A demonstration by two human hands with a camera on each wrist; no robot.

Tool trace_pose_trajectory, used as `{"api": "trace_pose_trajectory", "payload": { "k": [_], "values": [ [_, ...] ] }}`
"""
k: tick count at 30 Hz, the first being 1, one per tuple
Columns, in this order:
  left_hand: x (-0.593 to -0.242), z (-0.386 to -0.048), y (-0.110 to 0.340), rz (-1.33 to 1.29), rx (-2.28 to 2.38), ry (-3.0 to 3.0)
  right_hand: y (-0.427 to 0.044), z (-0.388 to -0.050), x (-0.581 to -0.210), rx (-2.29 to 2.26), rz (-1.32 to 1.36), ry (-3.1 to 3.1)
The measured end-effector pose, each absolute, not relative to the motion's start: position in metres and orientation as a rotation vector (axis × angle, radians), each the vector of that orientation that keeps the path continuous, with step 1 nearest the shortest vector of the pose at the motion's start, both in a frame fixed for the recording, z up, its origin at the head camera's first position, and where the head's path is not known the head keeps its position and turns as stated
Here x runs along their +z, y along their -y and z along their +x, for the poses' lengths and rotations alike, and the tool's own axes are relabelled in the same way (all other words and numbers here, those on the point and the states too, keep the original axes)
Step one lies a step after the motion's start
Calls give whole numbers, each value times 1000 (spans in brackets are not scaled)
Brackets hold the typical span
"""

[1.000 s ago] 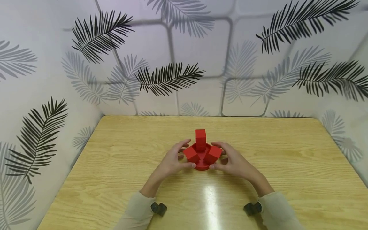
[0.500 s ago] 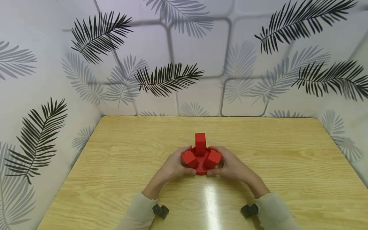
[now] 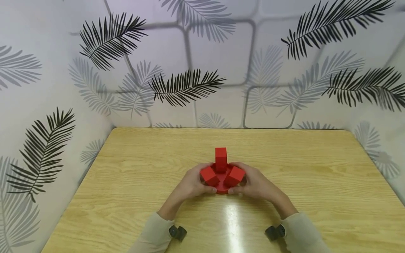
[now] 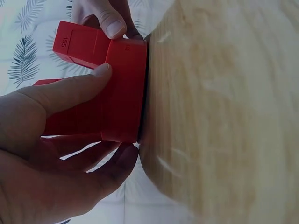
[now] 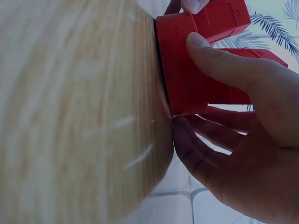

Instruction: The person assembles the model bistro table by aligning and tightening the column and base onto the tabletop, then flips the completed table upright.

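Observation:
A red round base [image 3: 222, 189] with three block-shaped posts rising from it stands on the table; the posts splay outward. From the left, my left hand [image 3: 191, 182] grips its side, thumb on the near wall and fingers curled round toward the back. My right hand [image 3: 255, 182] holds the opposite side in mirror fashion. In the left wrist view a thumb [image 4: 70, 88] presses the red wall [image 4: 125, 93], and fingertips touch its lower edge by the tabletop. Small raised digits mark the blocks. The right wrist view shows the right thumb [image 5: 224, 63] on the wall too.
The light wood-grain table [image 3: 133, 158] reaches back to a wall [image 3: 218, 52] covered with a leaf pattern. Glare [image 3: 232, 225] shines on the tabletop in front of the red piece. Dark wrist cameras [image 3: 178, 232] sit at both cuffs.
Both hands have closed in on the red base from loosely spread beside it. The piece has shifted slightly toward me. Over the last half second almost nothing has moved.

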State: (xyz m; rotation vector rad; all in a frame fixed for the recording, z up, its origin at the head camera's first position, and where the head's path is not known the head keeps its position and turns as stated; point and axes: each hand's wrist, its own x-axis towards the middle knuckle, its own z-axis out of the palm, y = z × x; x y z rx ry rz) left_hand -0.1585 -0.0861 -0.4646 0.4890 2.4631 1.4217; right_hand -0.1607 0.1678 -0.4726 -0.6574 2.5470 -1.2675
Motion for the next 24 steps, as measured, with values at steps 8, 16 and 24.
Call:
{"api": "trace_pose_trajectory", "payload": {
  "k": [8,16,24],
  "values": [
    [-463,-159,89,442,1529,-2365,-173,-162,-471,-1288,-640,-2520],
    [-462,-162,90,322,1698,-2164,-178,-166,-470,-1416,-585,-2448],
    [-459,-164,88,199,1785,-2202,-179,-166,-462,-1567,-526,-2375]
  ]
}}
